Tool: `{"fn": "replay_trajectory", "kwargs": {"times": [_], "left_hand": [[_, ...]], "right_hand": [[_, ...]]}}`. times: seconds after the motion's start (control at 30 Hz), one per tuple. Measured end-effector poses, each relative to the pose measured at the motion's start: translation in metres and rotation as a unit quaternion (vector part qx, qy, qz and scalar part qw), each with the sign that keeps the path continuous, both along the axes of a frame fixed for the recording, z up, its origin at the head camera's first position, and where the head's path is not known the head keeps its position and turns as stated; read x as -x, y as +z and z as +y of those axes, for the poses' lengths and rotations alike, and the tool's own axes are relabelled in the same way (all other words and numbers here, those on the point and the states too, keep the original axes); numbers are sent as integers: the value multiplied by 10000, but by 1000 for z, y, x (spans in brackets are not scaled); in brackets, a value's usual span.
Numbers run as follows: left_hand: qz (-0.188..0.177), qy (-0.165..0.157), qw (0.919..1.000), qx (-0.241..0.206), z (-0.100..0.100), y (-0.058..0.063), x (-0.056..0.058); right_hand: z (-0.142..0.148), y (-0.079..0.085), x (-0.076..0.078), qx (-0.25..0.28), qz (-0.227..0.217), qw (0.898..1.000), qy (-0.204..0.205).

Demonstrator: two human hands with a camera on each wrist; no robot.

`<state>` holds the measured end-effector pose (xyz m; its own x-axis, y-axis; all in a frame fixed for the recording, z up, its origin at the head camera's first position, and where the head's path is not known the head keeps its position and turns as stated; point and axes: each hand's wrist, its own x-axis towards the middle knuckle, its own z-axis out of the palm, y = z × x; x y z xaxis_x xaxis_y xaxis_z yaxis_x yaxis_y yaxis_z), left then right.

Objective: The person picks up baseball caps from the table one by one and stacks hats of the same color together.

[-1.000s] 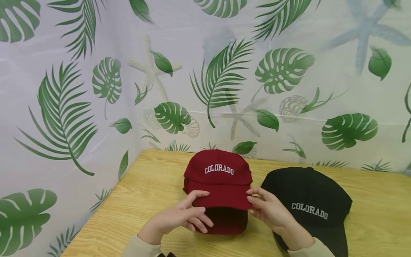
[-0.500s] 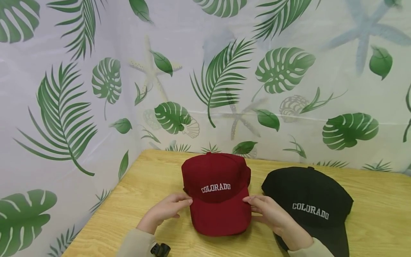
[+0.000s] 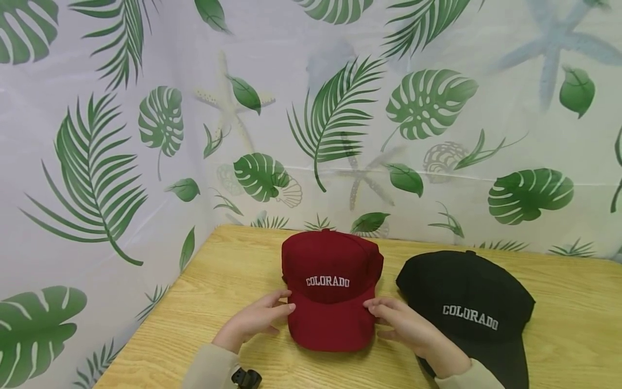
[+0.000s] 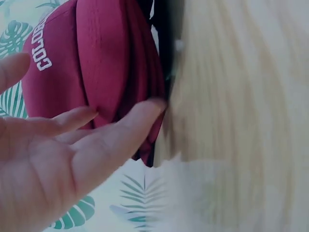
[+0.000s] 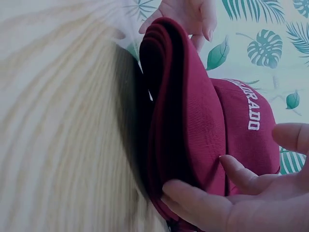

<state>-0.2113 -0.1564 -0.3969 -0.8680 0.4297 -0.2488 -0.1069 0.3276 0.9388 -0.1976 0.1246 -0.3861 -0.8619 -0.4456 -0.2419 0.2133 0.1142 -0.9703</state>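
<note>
A dark red baseball cap [image 3: 326,265] with white "COLORADO" lettering faces me on the wooden table. Both wrist views show several red brims [image 5: 166,58] layered under its top brim, one cap nested over others. My left hand [image 3: 257,319] is at the left side of the brim, fingers [image 4: 130,125] extended along the layered edges and thumb apart. On the other side my right hand [image 3: 405,327] touches the brim's right edge with fairly straight fingers [image 5: 198,198]; its thumb stands off the cloth.
To the right lies a black "COLORADO" cap [image 3: 466,292], close beside my right forearm. The wooden table [image 3: 209,281] ends at a leaf-print curtain [image 3: 311,119] behind and at the left. A black strap device [image 3: 247,378] sits at my left cuff.
The top red cap's raised brim has come down over the brims beneath. My left hand has moved from the front to the left side. Since half a second ago, the cap has straightened slightly.
</note>
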Motion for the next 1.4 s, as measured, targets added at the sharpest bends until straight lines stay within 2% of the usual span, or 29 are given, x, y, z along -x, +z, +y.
{"fn": "replay_trajectory", "kwargs": {"times": [0.2,0.37,0.43,0.57,0.67,0.83,0.97,1.1,1.27,1.4], "left_hand": [[-54,-251,9996,135,-10,0,-3],[-127,-665,9973,295,-14,6,-7],[-135,-729,9964,413,-14,10,-8],[212,-469,9957,770,-14,13,-7],[443,-309,9954,793,-14,13,-4],[523,-341,9973,373,-13,14,-3],[834,-164,9964,30,-13,17,-2],[1121,76,9935,-170,-9,17,0],[1026,140,9943,-245,-2,12,1],[866,73,9959,-242,2,11,-1]], "right_hand": [[0,2,-3,-84,13,9992,403],[5,8,-4,-408,63,9970,651],[7,10,-4,-537,39,9960,715],[11,11,-2,-687,86,9952,694],[13,10,0,-619,203,9957,663],[15,6,2,5,219,9966,794],[16,9,4,479,286,9947,863],[17,11,5,424,484,9949,781],[15,8,6,6,640,9960,632],[12,4,7,-82,518,9965,648]]}}
